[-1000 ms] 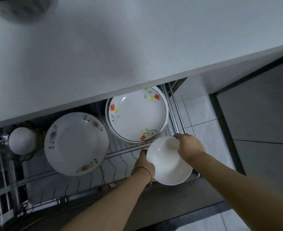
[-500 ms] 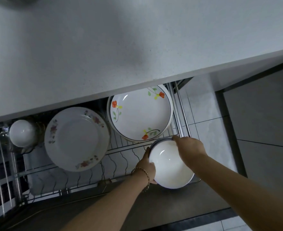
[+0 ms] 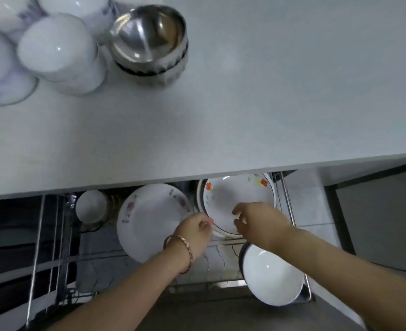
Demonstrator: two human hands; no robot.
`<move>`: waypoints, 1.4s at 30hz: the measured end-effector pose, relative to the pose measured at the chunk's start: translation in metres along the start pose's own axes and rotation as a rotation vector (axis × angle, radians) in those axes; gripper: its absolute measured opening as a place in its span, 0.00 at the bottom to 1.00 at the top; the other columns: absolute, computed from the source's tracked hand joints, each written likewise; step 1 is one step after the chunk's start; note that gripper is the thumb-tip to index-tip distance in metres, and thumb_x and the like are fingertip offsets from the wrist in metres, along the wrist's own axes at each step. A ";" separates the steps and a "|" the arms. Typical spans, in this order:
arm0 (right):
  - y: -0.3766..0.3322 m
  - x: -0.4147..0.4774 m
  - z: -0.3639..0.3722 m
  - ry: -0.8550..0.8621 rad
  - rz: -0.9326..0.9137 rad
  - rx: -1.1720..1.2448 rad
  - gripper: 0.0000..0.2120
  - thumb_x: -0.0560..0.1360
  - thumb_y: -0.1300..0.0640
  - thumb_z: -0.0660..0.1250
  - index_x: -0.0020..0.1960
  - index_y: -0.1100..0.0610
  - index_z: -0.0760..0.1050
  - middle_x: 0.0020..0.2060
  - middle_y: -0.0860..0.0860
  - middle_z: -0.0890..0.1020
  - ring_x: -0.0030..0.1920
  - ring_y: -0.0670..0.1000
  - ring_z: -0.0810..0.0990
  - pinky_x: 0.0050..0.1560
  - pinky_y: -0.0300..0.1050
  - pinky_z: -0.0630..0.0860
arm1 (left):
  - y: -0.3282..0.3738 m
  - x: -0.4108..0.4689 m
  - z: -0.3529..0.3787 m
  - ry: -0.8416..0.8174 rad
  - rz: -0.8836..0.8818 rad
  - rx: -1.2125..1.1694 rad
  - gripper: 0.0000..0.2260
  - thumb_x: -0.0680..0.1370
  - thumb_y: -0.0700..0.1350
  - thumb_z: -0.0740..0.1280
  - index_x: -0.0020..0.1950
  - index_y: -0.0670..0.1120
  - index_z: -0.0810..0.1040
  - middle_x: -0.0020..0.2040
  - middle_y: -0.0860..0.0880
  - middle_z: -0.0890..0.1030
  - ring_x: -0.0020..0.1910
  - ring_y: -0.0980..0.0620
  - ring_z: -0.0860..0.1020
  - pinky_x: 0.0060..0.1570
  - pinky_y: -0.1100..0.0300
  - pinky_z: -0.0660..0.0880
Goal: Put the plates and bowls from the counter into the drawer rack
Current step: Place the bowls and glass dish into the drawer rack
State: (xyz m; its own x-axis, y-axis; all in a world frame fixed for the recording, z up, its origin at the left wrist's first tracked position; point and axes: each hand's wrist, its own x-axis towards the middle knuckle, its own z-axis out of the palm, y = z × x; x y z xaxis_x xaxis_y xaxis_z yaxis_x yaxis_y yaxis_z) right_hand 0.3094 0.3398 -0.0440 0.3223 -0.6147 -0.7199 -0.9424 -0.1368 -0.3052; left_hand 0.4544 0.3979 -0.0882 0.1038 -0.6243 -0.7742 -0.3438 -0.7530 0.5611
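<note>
The white bowl (image 3: 272, 280) lies in the front right corner of the wire drawer rack (image 3: 211, 261), with no hand on it. Both hands hover above the rack and hold nothing: my left hand (image 3: 194, 232) with loosely curled fingers, my right hand (image 3: 257, 223) with relaxed fingers over the orange-flowered plates (image 3: 230, 197). A plate with a pink floral rim (image 3: 147, 220) and a small white bowl (image 3: 90, 206) also sit in the rack. On the counter (image 3: 245, 103) stand a steel bowl on a stack (image 3: 149, 44) and several white bowls (image 3: 58, 53).
The counter edge overhangs the back of the open drawer. Grey floor tiles (image 3: 309, 204) and a dark cabinet front (image 3: 383, 220) lie to the right. Rack rails run along the left side (image 3: 49, 247).
Both hands let go of the white bowl, which now rests in the rack's front right corner, and rose away from it. The view tilted up, bringing the counter's bowls into sight.
</note>
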 end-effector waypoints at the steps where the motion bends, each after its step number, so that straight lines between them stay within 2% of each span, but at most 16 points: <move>1: -0.020 -0.002 -0.015 0.018 -0.028 0.057 0.16 0.78 0.53 0.57 0.64 0.53 0.73 0.59 0.53 0.80 0.59 0.56 0.79 0.60 0.47 0.75 | 0.006 -0.005 -0.026 0.056 0.029 0.017 0.10 0.78 0.38 0.61 0.41 0.50 0.75 0.43 0.48 0.78 0.47 0.49 0.77 0.46 0.63 0.73; 5: -0.105 0.010 -0.063 0.191 -0.100 0.299 0.18 0.77 0.52 0.60 0.63 0.58 0.74 0.54 0.56 0.82 0.57 0.56 0.80 0.59 0.46 0.74 | 0.020 -0.016 -0.131 0.275 0.117 -0.011 0.13 0.77 0.37 0.63 0.37 0.54 0.74 0.45 0.42 0.81 0.50 0.41 0.80 0.52 0.55 0.75; 8: -0.167 0.033 -0.090 0.210 -0.015 0.801 0.30 0.76 0.47 0.62 0.72 0.60 0.60 0.56 0.59 0.79 0.47 0.57 0.81 0.50 0.50 0.79 | 0.020 -0.021 -0.198 0.352 0.138 -0.055 0.12 0.77 0.34 0.61 0.39 0.48 0.76 0.49 0.37 0.82 0.48 0.42 0.80 0.57 0.50 0.77; 10: -0.198 0.058 -0.109 0.236 0.108 1.141 0.35 0.75 0.43 0.63 0.74 0.60 0.56 0.63 0.59 0.74 0.42 0.56 0.81 0.46 0.48 0.80 | 0.015 -0.023 -0.233 0.373 0.147 -0.048 0.10 0.77 0.35 0.60 0.40 0.47 0.76 0.49 0.39 0.81 0.47 0.42 0.80 0.54 0.53 0.77; 11: -0.208 0.071 -0.120 0.254 0.162 1.268 0.36 0.73 0.41 0.64 0.73 0.59 0.57 0.65 0.58 0.71 0.44 0.57 0.81 0.46 0.49 0.81 | 0.012 -0.023 -0.247 0.377 0.145 -0.029 0.09 0.77 0.36 0.60 0.44 0.45 0.78 0.49 0.40 0.81 0.48 0.42 0.80 0.50 0.56 0.76; 13: -0.223 0.096 -0.139 0.302 0.215 1.485 0.36 0.72 0.40 0.64 0.74 0.56 0.59 0.70 0.56 0.65 0.57 0.60 0.77 0.44 0.50 0.81 | 0.005 -0.021 -0.270 0.391 0.135 -0.003 0.10 0.78 0.37 0.58 0.52 0.42 0.78 0.51 0.41 0.82 0.50 0.43 0.80 0.46 0.59 0.74; 15: -0.228 0.116 -0.153 0.370 0.216 1.644 0.33 0.74 0.43 0.64 0.73 0.54 0.59 0.72 0.54 0.62 0.66 0.61 0.70 0.45 0.51 0.80 | -0.002 -0.019 -0.286 0.385 0.134 -0.005 0.09 0.78 0.37 0.58 0.48 0.46 0.77 0.52 0.41 0.82 0.50 0.42 0.80 0.51 0.57 0.76; 17: -0.226 0.131 -0.162 0.425 0.212 1.725 0.27 0.76 0.50 0.63 0.72 0.55 0.61 0.69 0.56 0.67 0.64 0.60 0.73 0.48 0.52 0.80 | -0.010 -0.016 -0.299 0.378 0.130 -0.007 0.09 0.77 0.37 0.58 0.44 0.49 0.74 0.53 0.40 0.82 0.50 0.41 0.81 0.56 0.52 0.77; 20: -0.224 0.143 -0.163 0.440 0.152 1.693 0.20 0.77 0.64 0.57 0.69 0.62 0.66 0.47 0.59 0.76 0.43 0.54 0.78 0.40 0.52 0.83 | -0.020 -0.014 -0.307 0.354 0.125 -0.001 0.10 0.78 0.37 0.58 0.52 0.46 0.77 0.54 0.43 0.81 0.52 0.45 0.81 0.53 0.56 0.77; 22: -0.222 0.141 -0.155 0.464 0.174 1.640 0.18 0.76 0.67 0.57 0.66 0.64 0.68 0.39 0.58 0.75 0.39 0.54 0.77 0.40 0.52 0.83 | -0.022 -0.017 -0.307 0.341 0.133 -0.016 0.12 0.79 0.37 0.57 0.58 0.43 0.77 0.53 0.44 0.81 0.50 0.48 0.80 0.46 0.61 0.76; 26: -0.221 0.101 -0.123 0.423 0.169 1.574 0.12 0.76 0.66 0.60 0.59 0.63 0.69 0.40 0.58 0.76 0.40 0.59 0.80 0.40 0.50 0.84 | -0.009 -0.030 -0.300 0.259 0.156 -0.252 0.14 0.78 0.36 0.59 0.63 0.40 0.74 0.47 0.46 0.79 0.37 0.55 0.78 0.39 0.66 0.74; 29: -0.220 0.058 -0.093 0.290 0.115 1.401 0.11 0.75 0.67 0.59 0.57 0.65 0.70 0.40 0.60 0.79 0.38 0.61 0.81 0.40 0.48 0.82 | 0.008 -0.050 -0.297 0.089 0.110 -0.529 0.21 0.79 0.43 0.62 0.71 0.47 0.64 0.53 0.45 0.75 0.41 0.47 0.79 0.38 0.57 0.77; 32: -0.224 0.019 -0.063 0.108 0.046 1.254 0.09 0.74 0.68 0.59 0.53 0.63 0.73 0.38 0.60 0.81 0.35 0.57 0.82 0.40 0.47 0.84 | 0.004 -0.072 -0.294 -0.026 0.108 -0.524 0.22 0.78 0.50 0.62 0.70 0.58 0.59 0.55 0.48 0.75 0.45 0.41 0.81 0.38 0.51 0.80; 34: -0.229 -0.002 -0.041 0.028 0.032 1.130 0.10 0.75 0.68 0.57 0.51 0.60 0.73 0.37 0.57 0.81 0.31 0.52 0.82 0.38 0.45 0.84 | -0.014 -0.086 -0.289 0.009 0.080 -0.446 0.20 0.79 0.46 0.62 0.67 0.58 0.61 0.46 0.48 0.78 0.36 0.45 0.82 0.32 0.54 0.81; 37: -0.235 -0.018 -0.003 -0.093 0.017 0.988 0.15 0.75 0.67 0.59 0.59 0.54 0.70 0.39 0.55 0.81 0.32 0.52 0.82 0.37 0.43 0.82 | -0.063 -0.099 -0.278 0.106 0.017 -0.376 0.21 0.78 0.35 0.60 0.64 0.56 0.63 0.41 0.46 0.79 0.28 0.49 0.81 0.26 0.57 0.79; 42: -0.246 -0.013 0.075 -0.304 0.081 0.921 0.17 0.75 0.63 0.64 0.62 0.52 0.67 0.40 0.55 0.81 0.37 0.53 0.82 0.45 0.46 0.81 | -0.165 -0.106 -0.259 0.154 -0.115 -0.425 0.29 0.77 0.30 0.59 0.70 0.57 0.61 0.47 0.51 0.77 0.42 0.49 0.79 0.30 0.57 0.80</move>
State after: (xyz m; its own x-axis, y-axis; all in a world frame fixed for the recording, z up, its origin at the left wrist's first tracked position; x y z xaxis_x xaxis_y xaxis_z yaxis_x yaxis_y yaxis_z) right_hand 0.5435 0.4394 -0.0067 0.3907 -0.3505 -0.8512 -0.5658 0.6379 -0.5224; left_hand 0.7422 0.5348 -0.0230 0.2671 -0.5314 -0.8039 0.0872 -0.8175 0.5693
